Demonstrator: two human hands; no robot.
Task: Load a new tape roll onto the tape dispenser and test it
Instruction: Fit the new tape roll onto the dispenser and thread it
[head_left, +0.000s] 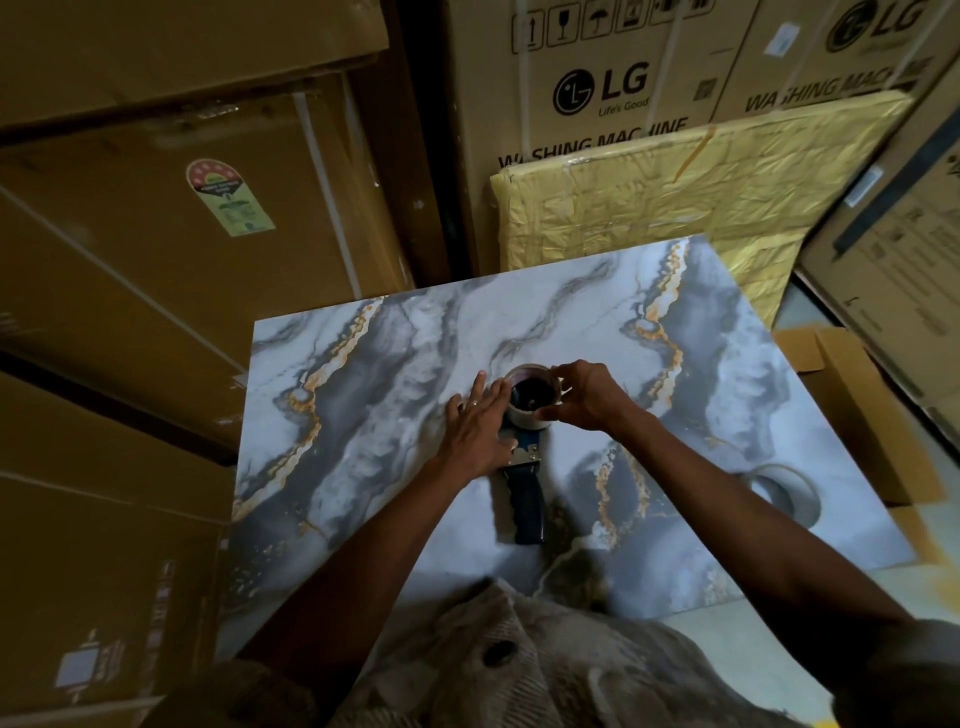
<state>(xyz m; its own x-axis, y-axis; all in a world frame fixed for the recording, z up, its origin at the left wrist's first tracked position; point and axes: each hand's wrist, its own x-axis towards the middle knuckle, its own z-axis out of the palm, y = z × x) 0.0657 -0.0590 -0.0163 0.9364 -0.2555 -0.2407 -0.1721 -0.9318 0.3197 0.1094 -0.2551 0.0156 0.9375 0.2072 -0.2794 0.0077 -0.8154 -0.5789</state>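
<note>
A blue tape dispenser (525, 493) lies flat on the marble-patterned tabletop (415, 343), its dark handle pointing toward me. A clear tape roll (524, 417) sits on the dispenser's hub at the far end. My right hand (584, 395) grips the roll's right rim, thumb near and fingers far. With its fingers straight, my left hand (478, 426) presses on the dispenser's left side, fingertips touching the roll. A second tape roll (789, 491) lies near the table's right edge.
Large cardboard boxes stand to the left (156, 218) and behind (597, 88). A yellow wrapped panel (675, 208) leans against the boxes at the table's far edge. An open carton (852, 395) sits to the right of the table.
</note>
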